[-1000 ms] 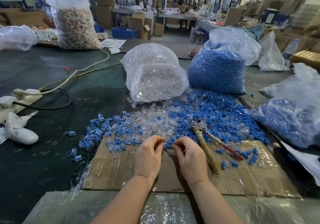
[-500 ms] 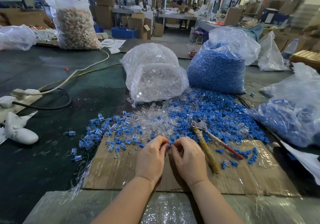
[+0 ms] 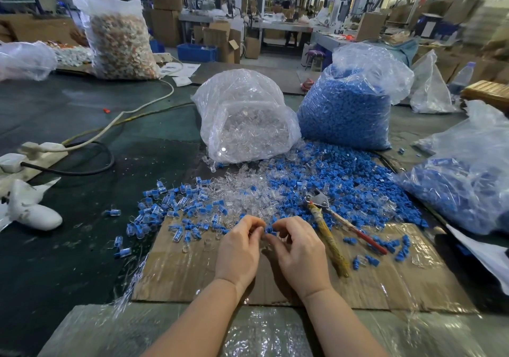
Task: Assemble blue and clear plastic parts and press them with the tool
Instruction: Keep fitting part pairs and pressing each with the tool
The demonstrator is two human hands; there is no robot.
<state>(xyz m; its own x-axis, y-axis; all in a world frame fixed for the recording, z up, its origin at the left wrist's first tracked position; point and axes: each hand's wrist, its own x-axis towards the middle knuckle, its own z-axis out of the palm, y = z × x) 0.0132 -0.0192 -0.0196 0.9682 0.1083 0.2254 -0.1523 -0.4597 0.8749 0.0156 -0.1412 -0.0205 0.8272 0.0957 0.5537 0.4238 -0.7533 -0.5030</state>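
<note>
Joining a blue part by hand, tool untouched

Since a second earlier my hands had lifted slightly off the cardboard [image 3: 385, 279]: my left hand [image 3: 239, 252] and right hand [image 3: 300, 249] met fingertip to fingertip, pinching a small blue part [image 3: 268, 230]; I couldn't see a clear one between them. Fitting looked underway, pressing not started. The pressing tool [image 3: 329, 235] lay just right of my right hand. I could read no writing.

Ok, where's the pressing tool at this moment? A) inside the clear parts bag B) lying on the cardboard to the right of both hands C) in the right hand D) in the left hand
B: the tool lies untouched on the cardboard, right of the right hand and left hand, which meet over a small part.
</note>
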